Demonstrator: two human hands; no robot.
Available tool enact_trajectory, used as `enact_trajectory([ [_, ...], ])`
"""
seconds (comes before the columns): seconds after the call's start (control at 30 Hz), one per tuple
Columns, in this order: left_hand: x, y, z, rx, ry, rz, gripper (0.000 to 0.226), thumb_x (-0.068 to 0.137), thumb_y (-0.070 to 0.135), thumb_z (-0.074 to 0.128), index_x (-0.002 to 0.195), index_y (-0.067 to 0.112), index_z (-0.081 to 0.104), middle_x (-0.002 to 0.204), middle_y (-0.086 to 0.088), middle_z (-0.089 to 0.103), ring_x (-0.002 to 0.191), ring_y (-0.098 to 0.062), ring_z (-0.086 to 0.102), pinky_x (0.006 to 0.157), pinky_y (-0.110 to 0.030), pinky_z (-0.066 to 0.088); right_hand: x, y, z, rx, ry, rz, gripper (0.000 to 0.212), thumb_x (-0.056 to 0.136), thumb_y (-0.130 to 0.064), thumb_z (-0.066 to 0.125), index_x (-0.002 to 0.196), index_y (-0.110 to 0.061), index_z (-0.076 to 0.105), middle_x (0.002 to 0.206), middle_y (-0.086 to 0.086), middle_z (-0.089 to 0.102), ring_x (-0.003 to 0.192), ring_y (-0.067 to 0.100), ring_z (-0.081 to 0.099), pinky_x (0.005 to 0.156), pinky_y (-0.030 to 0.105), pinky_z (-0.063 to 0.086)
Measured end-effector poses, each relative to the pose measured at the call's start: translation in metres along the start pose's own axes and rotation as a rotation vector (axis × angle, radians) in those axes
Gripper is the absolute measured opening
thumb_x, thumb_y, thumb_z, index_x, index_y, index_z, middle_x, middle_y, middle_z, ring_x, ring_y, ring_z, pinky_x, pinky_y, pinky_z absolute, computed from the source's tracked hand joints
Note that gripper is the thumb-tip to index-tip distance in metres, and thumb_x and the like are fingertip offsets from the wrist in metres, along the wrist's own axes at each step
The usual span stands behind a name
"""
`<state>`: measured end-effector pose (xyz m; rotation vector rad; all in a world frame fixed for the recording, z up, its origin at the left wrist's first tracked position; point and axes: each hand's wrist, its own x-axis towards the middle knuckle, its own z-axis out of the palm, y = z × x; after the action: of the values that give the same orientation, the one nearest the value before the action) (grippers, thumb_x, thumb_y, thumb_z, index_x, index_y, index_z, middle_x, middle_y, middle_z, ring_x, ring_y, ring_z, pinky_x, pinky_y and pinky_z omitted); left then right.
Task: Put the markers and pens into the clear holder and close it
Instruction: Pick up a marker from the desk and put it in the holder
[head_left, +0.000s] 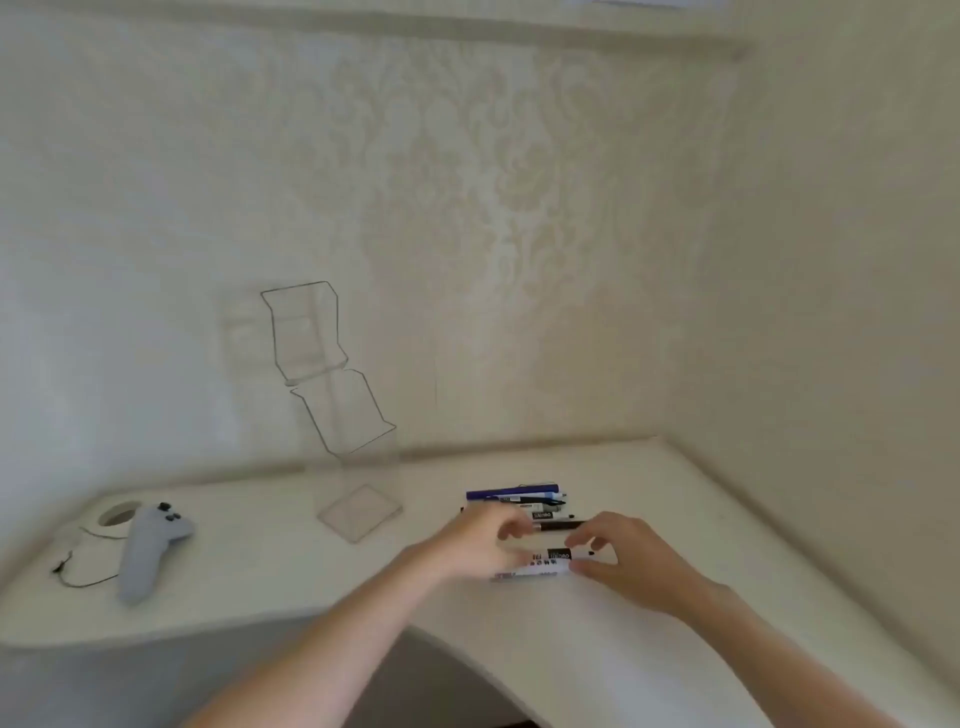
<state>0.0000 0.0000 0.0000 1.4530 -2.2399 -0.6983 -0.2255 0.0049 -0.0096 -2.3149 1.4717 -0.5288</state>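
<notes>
A tall clear holder stands upright on the white desk, its hinged clear lid swung up and open against the wall. To its right lie several markers and pens in a loose row, a blue one at the back. My left hand and my right hand are down on the nearest markers. Between them lie a white-and-black marker and a black pen. Both hands curl around the marker ends, and the frame is too blurred to show a firm hold.
A grey game controller lies at the left of the desk, with a white tape roll and a thin black cord beside it. Walls close the desk at the back and right. The desk's front edge curves inward.
</notes>
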Motion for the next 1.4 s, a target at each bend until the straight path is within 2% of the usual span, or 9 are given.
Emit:
enact_trajectory([
  [0.2, 0.023, -0.016, 0.025, 0.468, -0.003, 0.205, 0.029, 0.091, 0.026, 0.059, 0.117, 0.013, 0.059, 0.119, -0.008, 0.06, 0.111, -0.026, 0.055, 0.087, -0.037, 0.046, 0.026, 0.029, 0.019, -0.089, -0.077, 0.018, 0.033, 0.081, -0.048, 0.061, 0.112, -0.035, 0.065, 0.095, -0.018, 0.052, 0.096, 0.011, 0.057, 0.087, 0.035, 0.049],
  [0.4, 0.037, -0.031, 0.025, 0.689, 0.026, 0.433, 0.016, 0.088, 0.006, 0.049, 0.097, -0.001, 0.061, 0.1, -0.02, 0.062, 0.093, -0.038, 0.059, 0.071, -0.047, 0.055, 0.041, 0.036, 0.027, -0.06, -0.002, -0.036, 0.021, 0.079, -0.041, 0.071, 0.098, -0.033, 0.072, 0.083, -0.019, 0.054, 0.081, 0.008, 0.058, 0.073, 0.02, 0.045],
  [0.6, 0.033, -0.024, -0.003, 0.104, 0.25, 0.164, 0.019, 0.091, 0.019, 0.06, 0.109, 0.013, 0.064, 0.107, -0.004, 0.059, 0.089, -0.02, 0.059, 0.079, -0.028, 0.047, 0.036, 0.028, 0.018, 0.136, 0.074, 0.059, 0.005, 0.08, -0.026, 0.073, 0.082, -0.03, 0.071, 0.078, -0.013, 0.07, 0.066, -0.004, 0.06, 0.062, 0.006, 0.041],
  [0.7, 0.026, -0.011, -0.04, -0.288, 0.377, 0.024, 0.013, 0.086, 0.016, 0.068, 0.099, 0.018, 0.067, 0.094, 0.001, 0.068, 0.083, -0.012, 0.065, 0.077, -0.029, 0.054, 0.044, 0.001, -0.008, 0.354, 0.154, 0.123, 0.003, 0.08, -0.019, 0.073, 0.08, -0.022, 0.074, 0.071, -0.004, 0.074, 0.06, 0.003, 0.067, 0.06, 0.019, 0.053],
  [0.83, 0.008, -0.004, -0.114, -0.439, 0.547, -0.059, 0.016, 0.084, 0.017, 0.069, 0.099, 0.013, 0.063, 0.096, 0.0, 0.071, 0.083, -0.011, 0.065, 0.073, -0.023, 0.047, 0.075, -0.056, -0.051, 0.539, 0.315, 0.11, 0.01, 0.085, -0.015, 0.069, 0.091, -0.009, 0.072, 0.078, 0.005, 0.073, 0.062, 0.014, 0.067, 0.06, 0.024, 0.057],
  [1.0, -0.031, -0.025, -0.192, -0.214, 0.692, -0.128, 0.013, 0.08, 0.007, 0.067, 0.09, 0.009, 0.06, 0.095, -0.004, 0.075, 0.088, -0.018, 0.072, 0.076, -0.029, 0.052, 0.124, -0.144, -0.075, 0.622, 0.467, -0.021, 0.016, 0.084, -0.026, 0.069, 0.097, -0.016, 0.071, 0.083, -0.002, 0.072, 0.071, 0.015, 0.068, 0.069, 0.028, 0.056],
  [1.13, -0.049, -0.054, -0.19, -0.071, 0.703, -0.192, 0.019, 0.075, 0.001, 0.066, 0.075, 0.015, 0.052, 0.085, -0.005, 0.074, 0.08, -0.022, 0.073, 0.078, -0.039, 0.057, 0.153, -0.203, -0.041, 0.595, 0.428, -0.082, 0.013, 0.082, -0.027, 0.071, 0.092, -0.018, 0.072, 0.083, -0.003, 0.072, 0.072, 0.014, 0.068, 0.07, 0.024, 0.051],
  [1.27, -0.054, -0.076, -0.167, 0.061, 0.697, -0.196, 0.027, 0.079, 0.014, 0.07, 0.066, 0.023, 0.049, 0.078, -0.005, 0.071, 0.077, -0.025, 0.068, 0.071, -0.039, 0.054, 0.177, -0.221, 0.006, 0.538, 0.348, -0.068, 0.016, 0.081, -0.028, 0.072, 0.092, -0.017, 0.072, 0.08, -0.006, 0.07, 0.067, 0.008, 0.063, 0.061, 0.01, 0.045],
  [1.4, -0.06, -0.085, -0.15, 0.391, 0.754, -0.155, 0.022, 0.087, 0.038, 0.065, 0.088, 0.017, 0.068, 0.092, 0.004, 0.043, 0.094, -0.013, 0.047, 0.064, -0.028, 0.045, 0.191, -0.211, 0.034, 0.404, 0.26, 0.007, 0.024, 0.077, -0.033, 0.074, 0.095, -0.017, 0.074, 0.095, -0.001, 0.073, 0.078, 0.008, 0.059, 0.073, 0.02, 0.044],
])
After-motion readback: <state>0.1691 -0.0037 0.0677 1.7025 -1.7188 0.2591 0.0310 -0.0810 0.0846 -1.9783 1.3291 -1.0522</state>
